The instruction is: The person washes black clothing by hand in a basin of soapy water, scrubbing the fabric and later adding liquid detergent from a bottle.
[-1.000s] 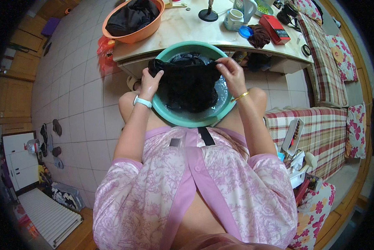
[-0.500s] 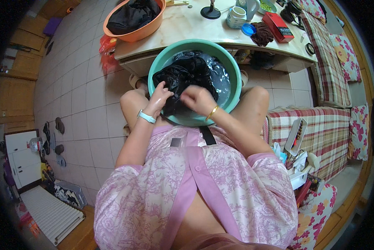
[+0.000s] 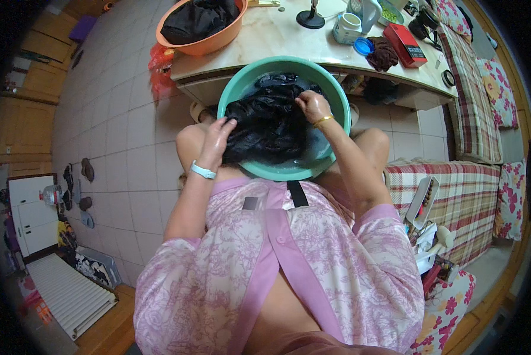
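A wet black garment (image 3: 265, 127) lies spread across a green basin (image 3: 289, 173) between my knees, partly in cloudy water. At its left edge, my left hand (image 3: 216, 139) grips the cloth, the fingers curled over it next to the basin's rim. My right hand (image 3: 314, 107) is closed in a pinch on the garment's upper right part, above the water. The garment's exact kind cannot be made out, since it is bunched and folded. Some of the black cloth sits lower in the water at the far side.
Beyond the basin stands a marble-topped table (image 3: 265, 38). It carries an orange basin (image 3: 233, 29) of dark cloth, a white tub (image 3: 347, 26), a blue lid (image 3: 364, 46), a brown cloth (image 3: 383, 54) and a red box (image 3: 406, 46). A plaid-covered seat (image 3: 461, 195) is at my right.
My right hand has moved up and to the right and taken hold of the garment. The cloth is now spread wider, over more of the water. My left hand has closed on its left edge.
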Demonstrator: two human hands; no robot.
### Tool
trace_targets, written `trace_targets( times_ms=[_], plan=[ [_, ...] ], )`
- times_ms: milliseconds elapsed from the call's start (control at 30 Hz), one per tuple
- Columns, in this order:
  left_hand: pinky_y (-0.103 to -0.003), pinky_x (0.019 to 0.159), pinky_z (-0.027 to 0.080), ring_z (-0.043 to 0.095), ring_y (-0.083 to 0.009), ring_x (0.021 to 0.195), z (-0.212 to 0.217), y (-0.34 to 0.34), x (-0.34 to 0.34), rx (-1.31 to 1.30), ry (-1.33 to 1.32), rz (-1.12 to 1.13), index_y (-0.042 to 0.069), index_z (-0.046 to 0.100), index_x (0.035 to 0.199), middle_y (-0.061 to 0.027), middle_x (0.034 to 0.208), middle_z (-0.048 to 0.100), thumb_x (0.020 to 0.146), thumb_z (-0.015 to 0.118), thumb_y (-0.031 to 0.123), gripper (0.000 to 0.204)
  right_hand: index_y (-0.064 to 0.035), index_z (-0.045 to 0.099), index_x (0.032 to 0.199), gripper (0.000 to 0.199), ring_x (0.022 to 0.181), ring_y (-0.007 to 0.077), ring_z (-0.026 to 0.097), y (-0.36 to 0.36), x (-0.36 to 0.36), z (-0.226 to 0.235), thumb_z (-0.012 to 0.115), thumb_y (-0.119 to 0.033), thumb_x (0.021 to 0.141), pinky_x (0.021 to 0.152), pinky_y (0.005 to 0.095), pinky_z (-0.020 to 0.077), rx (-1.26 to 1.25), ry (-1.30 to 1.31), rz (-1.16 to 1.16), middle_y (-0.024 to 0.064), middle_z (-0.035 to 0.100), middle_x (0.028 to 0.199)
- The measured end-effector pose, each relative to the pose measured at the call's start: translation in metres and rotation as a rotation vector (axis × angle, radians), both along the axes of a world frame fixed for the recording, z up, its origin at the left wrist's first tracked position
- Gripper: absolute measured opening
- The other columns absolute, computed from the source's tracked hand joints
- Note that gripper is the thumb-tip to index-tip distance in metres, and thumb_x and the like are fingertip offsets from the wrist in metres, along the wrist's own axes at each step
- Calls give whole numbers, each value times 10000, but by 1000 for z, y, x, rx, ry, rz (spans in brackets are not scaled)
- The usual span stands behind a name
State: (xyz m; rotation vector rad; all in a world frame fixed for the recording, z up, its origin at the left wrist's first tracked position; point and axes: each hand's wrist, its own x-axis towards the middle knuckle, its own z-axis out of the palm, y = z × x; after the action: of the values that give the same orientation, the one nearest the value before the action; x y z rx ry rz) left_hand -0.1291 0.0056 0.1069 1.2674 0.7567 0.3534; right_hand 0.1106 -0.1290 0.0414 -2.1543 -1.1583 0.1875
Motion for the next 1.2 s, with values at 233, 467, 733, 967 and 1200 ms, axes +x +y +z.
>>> trace_targets(
  times_ms=[233, 467, 733, 967, 1200],
  plan=[
    [-252, 762, 424, 548, -128, 831, 64, -2, 15, -150, -284, 316, 26, 575, 926, -39, 900, 598, 843, 533, 155, 159, 21, 596, 779, 225, 515, 158, 487, -44, 9, 60, 583, -203, 792, 507, 277, 389, 229, 292, -147, 107, 541, 584],
    [-253, 783, 422, 547, -137, 854, 46, 48, 33, -78, -338, 231, 6, 574, 946, -51, 927, 592, 835, 536, 145, 182, -17, 620, 780, 207, 571, 64, 447, -79, 33, 44, 587, -220, 809, 484, 195, 331, 461, 869, -265, -50, 517, 651],
    [-281, 789, 421, 531, -175, 913, 13, 90, 47, 44, -4, 151, -53, 516, 1073, -97, 1016, 568, 813, 569, 210, 373, -38, 619, 759, 258, 651, 324, 568, -89, 46, 14, 537, -280, 790, 589, 392, 432, -46, 170, -491, 158, 599, 706],
    [-381, 814, 412, 528, -357, 904, 5, 56, 78, 939, 448, -73, 16, 526, 1041, -190, 955, 569, 770, 586, 229, 350, -82, 562, 833, 170, 792, 284, 534, -55, -3, 27, 589, -70, 665, 654, 374, 458, 175, -375, -37, 106, 542, 833],
    [-400, 933, 342, 386, -319, 1130, -27, 19, 83, 1457, 273, -447, 91, 539, 1086, -146, 1223, 411, 694, 662, 227, 433, -107, 606, 843, 208, 831, 274, 532, -15, -31, 8, 591, -285, 737, 701, 406, 412, -241, -457, 56, 94, 567, 872]
  ],
)
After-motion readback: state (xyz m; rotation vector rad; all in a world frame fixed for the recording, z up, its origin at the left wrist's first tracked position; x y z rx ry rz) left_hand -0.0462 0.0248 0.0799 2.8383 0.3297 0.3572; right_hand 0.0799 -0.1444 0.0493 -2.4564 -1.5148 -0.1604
